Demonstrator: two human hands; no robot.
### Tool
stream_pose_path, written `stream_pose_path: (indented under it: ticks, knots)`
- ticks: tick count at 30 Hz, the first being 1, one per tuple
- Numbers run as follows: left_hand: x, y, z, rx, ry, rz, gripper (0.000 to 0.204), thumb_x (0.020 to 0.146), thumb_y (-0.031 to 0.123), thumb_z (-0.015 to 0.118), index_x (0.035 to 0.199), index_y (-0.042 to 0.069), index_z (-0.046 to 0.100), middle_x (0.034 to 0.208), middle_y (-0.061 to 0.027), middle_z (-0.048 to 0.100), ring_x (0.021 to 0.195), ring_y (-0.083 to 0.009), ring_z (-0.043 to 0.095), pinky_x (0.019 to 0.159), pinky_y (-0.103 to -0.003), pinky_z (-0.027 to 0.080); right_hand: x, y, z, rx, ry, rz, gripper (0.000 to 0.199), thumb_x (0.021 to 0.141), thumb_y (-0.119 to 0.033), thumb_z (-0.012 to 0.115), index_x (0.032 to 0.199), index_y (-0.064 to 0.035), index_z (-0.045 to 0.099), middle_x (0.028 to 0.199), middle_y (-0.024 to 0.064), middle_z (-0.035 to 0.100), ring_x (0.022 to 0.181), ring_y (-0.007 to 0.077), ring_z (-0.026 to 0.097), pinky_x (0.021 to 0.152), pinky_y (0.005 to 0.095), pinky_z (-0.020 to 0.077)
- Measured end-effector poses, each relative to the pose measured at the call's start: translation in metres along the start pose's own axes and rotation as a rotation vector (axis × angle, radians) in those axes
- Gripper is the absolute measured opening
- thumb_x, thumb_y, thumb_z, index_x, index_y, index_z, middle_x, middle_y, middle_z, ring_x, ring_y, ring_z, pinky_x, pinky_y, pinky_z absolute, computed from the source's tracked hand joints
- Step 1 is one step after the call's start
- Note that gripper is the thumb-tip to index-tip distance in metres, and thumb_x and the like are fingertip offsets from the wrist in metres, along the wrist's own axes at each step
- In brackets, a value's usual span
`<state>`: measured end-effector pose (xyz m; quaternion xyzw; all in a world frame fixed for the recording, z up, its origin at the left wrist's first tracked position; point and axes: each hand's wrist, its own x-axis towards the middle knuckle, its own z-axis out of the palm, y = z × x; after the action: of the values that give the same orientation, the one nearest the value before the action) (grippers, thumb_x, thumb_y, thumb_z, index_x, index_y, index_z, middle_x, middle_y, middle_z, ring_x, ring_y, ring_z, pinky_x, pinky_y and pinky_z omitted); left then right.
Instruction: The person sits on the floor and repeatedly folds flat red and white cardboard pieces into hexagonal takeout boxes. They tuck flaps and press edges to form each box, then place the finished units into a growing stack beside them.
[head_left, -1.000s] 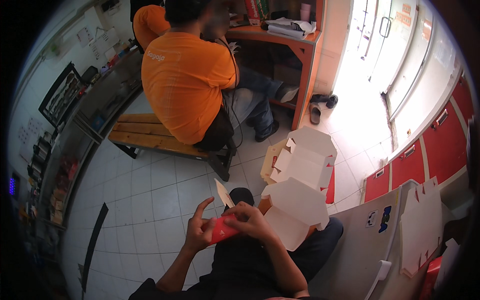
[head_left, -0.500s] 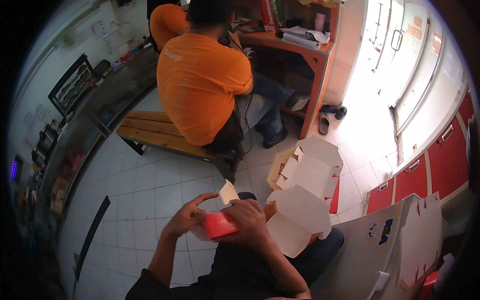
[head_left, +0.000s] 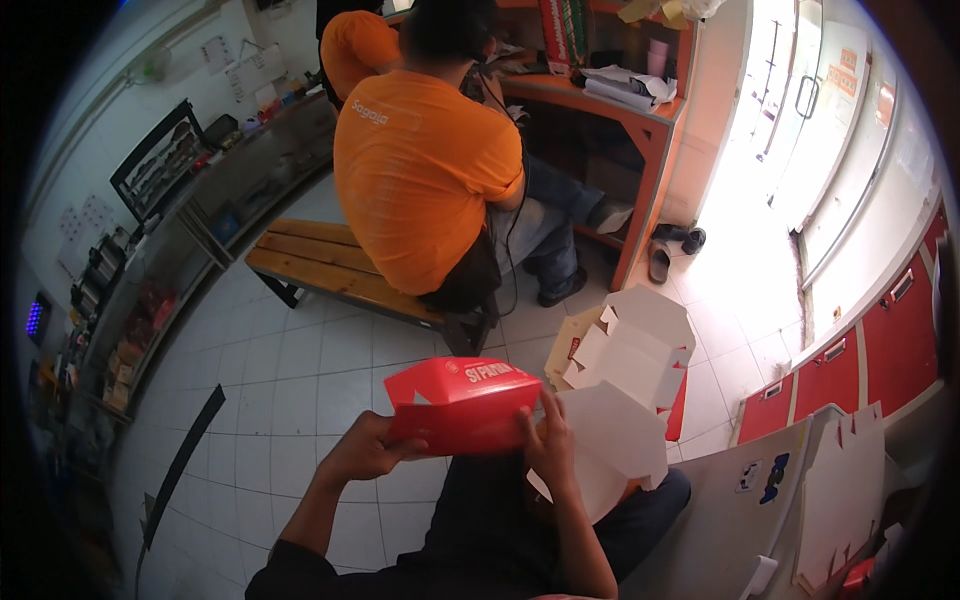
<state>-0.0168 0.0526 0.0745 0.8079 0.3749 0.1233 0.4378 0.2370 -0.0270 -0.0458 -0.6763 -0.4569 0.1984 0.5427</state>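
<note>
Above my lap, a red cardboard food box (head_left: 465,405) with white print sits between my two hands, its outer side facing up. My left hand (head_left: 372,447) grips its left end, thumb against the lower front edge. At the opposite end, the fingers of my right hand (head_left: 550,445) are bent against the right side. Beside my right hand rests an unfolded box (head_left: 610,430) with its white inside showing, partly over my leg. Farther off lies another open box (head_left: 640,345), also white inside, with slotted flaps.
A person in an orange shirt (head_left: 425,175) sits ahead on a wooden bench (head_left: 320,262), near an orange desk (head_left: 640,115). At the right are flat box blanks (head_left: 845,500) and red drawers (head_left: 840,380). Dark shoes (head_left: 672,248) lie near the bright doorway.
The red box has turned from a partly hidden, end-on position to show its broad printed side. My hands have moved apart to its two ends. The view has shifted slightly.
</note>
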Motion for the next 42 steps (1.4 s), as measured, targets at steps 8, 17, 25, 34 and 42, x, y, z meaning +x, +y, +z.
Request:
stream_pose_path:
  ticks: [8,17,25,34,42]
  knots:
    - [-0.001,0.018,0.03,0.305,-0.278,0.109,0.017,0.091,0.018,0.064,0.104,0.007,0.065,0.087,-0.0179,0.069,0.081,-0.0372,0.067,0.073,-0.045,0.053,0.028,-0.064,-0.011,0.275,-0.523,-0.345,0.049,0.092,-0.04,0.062,0.123,-0.0014,0.061,0.115,0.0158,0.063,0.109,0.0304,0.06,0.097,0.0397,0.043]
    - [0.003,-0.014,0.067,-0.773,-0.517,-0.381,0.037,0.099,0.028,0.059,0.125,0.002,0.058,0.113,-0.0096,0.067,0.092,-0.021,0.07,0.077,-0.037,0.062,0.014,-0.057,-0.025,0.642,-0.231,-0.402,0.016,0.08,-0.015,0.076,0.091,-0.0039,0.071,0.084,0.0069,0.062,0.083,0.0211,0.059,0.074,0.0327,0.0457]
    - [0.005,-0.003,0.074,-0.534,-0.499,-0.568,0.033,0.098,0.037,0.06,0.114,0.008,0.063,0.099,-0.0034,0.07,0.089,-0.0136,0.069,0.066,-0.029,0.055,0.021,-0.068,-0.059,-0.055,-0.783,-0.289,0.036,0.072,-0.025,0.081,0.105,-0.0134,0.072,0.101,0.0061,0.06,0.096,0.0228,0.06,0.087,0.0351,0.0477]
    - [0.007,-0.011,0.07,-0.518,-0.418,-0.409,0.041,0.099,0.044,0.055,0.114,0.008,0.066,0.087,-0.0001,0.067,0.071,-0.0059,0.059,0.052,-0.021,0.046,0.006,-0.075,-0.051,-0.09,-0.489,-0.023,0.038,0.072,-0.021,0.082,0.107,-0.0134,0.07,0.105,0.0066,0.058,0.103,0.0239,0.059,0.091,0.0368,0.0469]
    - [0.011,0.001,0.057,-0.479,-0.305,-0.275,0.041,0.096,0.043,0.062,0.108,0.004,0.069,0.082,-0.0016,0.068,0.053,-0.0038,0.053,0.044,-0.019,0.042,0.001,-0.077,-0.036,0.143,-0.478,-0.128,0.023,0.082,-0.016,0.073,0.104,-0.0086,0.07,0.104,0.0112,0.06,0.098,0.0306,0.063,0.087,0.0394,0.0506]
